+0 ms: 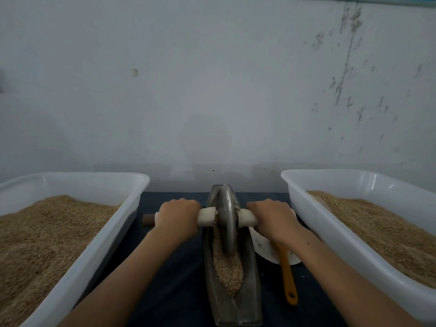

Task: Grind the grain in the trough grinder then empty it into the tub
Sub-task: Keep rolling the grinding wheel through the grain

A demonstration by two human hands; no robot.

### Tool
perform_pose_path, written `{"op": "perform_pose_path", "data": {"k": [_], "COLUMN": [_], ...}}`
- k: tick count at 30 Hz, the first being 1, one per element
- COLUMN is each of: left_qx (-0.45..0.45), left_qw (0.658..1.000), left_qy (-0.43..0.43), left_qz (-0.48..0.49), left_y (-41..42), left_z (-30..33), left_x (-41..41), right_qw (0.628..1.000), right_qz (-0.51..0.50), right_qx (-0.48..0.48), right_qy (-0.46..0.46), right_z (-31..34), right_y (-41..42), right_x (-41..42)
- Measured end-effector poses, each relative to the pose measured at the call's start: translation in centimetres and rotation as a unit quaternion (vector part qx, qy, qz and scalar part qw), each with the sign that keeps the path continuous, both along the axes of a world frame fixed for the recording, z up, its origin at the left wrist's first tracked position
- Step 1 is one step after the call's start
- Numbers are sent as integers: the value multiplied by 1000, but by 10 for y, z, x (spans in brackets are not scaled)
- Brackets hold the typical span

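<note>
Left hand (177, 215): curled round the wheel's white-wrapped axle (246, 217).
Right hand (271, 218): axle gripped likewise.
Wheel (228, 223): upright in the trough (232, 303).
Grain (228, 271): heaped at near end.
Tubs (99, 251) (330, 234): 2, left and right.

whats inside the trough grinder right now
Pale grain lies along the channel of the trough grinder, heaped at the near end, with the metal wheel standing in it. The wheel hides whatever lies beneath and beyond it.

Both arms reach forward, left hand (177, 214) and right hand (271, 214) with fingers curled in grips
</note>
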State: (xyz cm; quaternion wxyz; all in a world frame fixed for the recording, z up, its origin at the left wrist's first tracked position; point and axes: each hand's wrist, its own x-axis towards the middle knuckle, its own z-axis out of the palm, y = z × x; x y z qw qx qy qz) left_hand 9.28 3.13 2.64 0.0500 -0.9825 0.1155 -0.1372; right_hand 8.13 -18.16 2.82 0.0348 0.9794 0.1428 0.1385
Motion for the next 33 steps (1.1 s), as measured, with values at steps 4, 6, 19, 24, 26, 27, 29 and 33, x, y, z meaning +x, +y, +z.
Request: {"op": "perform_pose_path", "data": {"k": [4,6,19,24,26,27,29,33], "left_qx": [5,0,3,-7,-1,-1,0,2], "left_qw": [995,988,1000,998,994,991,984,984], "left_qy": [96,151,-15,57,110,136,179,179], "left_qz": [-13,-22,-12,-19,-19,-19,-19,-11], "left_y": [4,7,1,5,6,6,5,4], "left_z": [5,8,-3,1,6,8,11,12], "left_x": [0,-1,4,3,1,0,-2,-2], "right_qw": [995,988,1000,1000,997,994,986,983], "right_qz": [7,11,-4,6,7,8,10,2], "right_qx": [-36,-52,2,-23,-46,-50,-42,-33], "right_qy": [93,143,-8,6,64,99,162,180], "right_z": [11,18,1,4,9,12,17,18], "right_y": [-2,-3,0,-1,-2,-3,-5,-4], "right_x": [-3,-6,0,-1,-3,-4,-5,-6]}}
